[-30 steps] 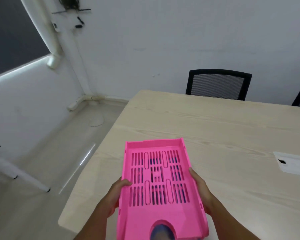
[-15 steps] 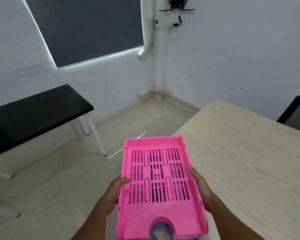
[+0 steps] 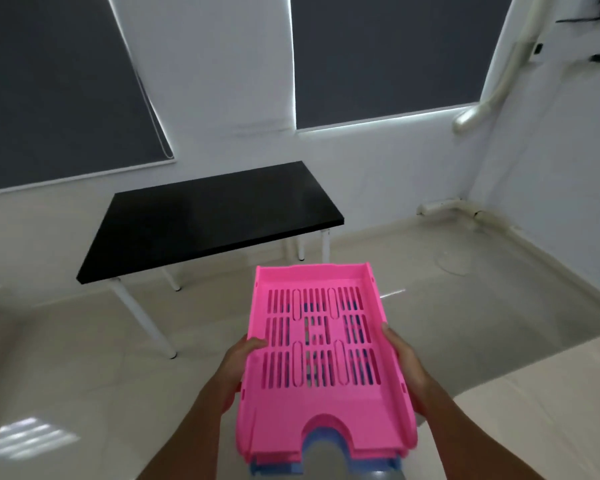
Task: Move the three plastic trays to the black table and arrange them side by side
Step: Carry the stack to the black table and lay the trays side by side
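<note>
I carry a stack of plastic trays in front of me. The top one is a pink slotted tray [image 3: 321,344]; a second pink edge shows beneath it, and a blue tray [image 3: 326,467] sits at the bottom. My left hand [image 3: 243,362] grips the stack's left side, thumb on the rim. My right hand [image 3: 406,368] holds the right side. The black table [image 3: 201,216] with white legs stands ahead and to the left, against the wall, its top bare.
The light wooden table [image 3: 551,410] is at the lower right corner. Glossy tiled floor [image 3: 66,375] lies between me and the black table. White pipes [image 3: 444,206] run along the far right corner; dark blinds cover the windows.
My view has swung left, away from the wooden table; the black table has come from the left edge to the middle. Both hands keep the same hold on the stack.
</note>
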Available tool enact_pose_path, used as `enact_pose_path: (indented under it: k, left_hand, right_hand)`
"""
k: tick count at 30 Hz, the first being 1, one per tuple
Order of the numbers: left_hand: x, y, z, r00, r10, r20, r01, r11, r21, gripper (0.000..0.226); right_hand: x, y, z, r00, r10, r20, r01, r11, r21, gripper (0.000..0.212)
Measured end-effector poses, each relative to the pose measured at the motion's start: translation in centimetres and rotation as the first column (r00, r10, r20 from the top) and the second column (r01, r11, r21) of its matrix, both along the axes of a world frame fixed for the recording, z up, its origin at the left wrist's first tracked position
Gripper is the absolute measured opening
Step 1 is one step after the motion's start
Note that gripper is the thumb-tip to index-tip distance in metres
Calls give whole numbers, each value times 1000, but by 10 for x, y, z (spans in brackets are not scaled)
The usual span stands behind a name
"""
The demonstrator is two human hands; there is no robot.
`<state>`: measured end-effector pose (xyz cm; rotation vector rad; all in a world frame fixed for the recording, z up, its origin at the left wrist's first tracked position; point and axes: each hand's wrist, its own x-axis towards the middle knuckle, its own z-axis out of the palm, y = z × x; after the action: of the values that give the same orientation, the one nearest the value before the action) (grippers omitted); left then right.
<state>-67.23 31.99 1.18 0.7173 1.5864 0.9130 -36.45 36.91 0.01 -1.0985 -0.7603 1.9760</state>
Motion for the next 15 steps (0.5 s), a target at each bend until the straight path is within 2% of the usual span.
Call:
enact_pose_path:
  k: [7,11,15]
  left_hand:
    - [-75,53,-2,989,137,62,-138,990,17,38]
    - [-109,100,5,983,136,119,-144,988,61,42]
    - [-138,158,17,970,178,167,-196,976,98,56]
  right_hand:
    - [-87,100,-4,993,106,49,-107,994,15,58]
    - [-127,166,3,984,167,62,-170,984,46,54]
    - [-162,238,15,967,251,42,-253,964,80,54]
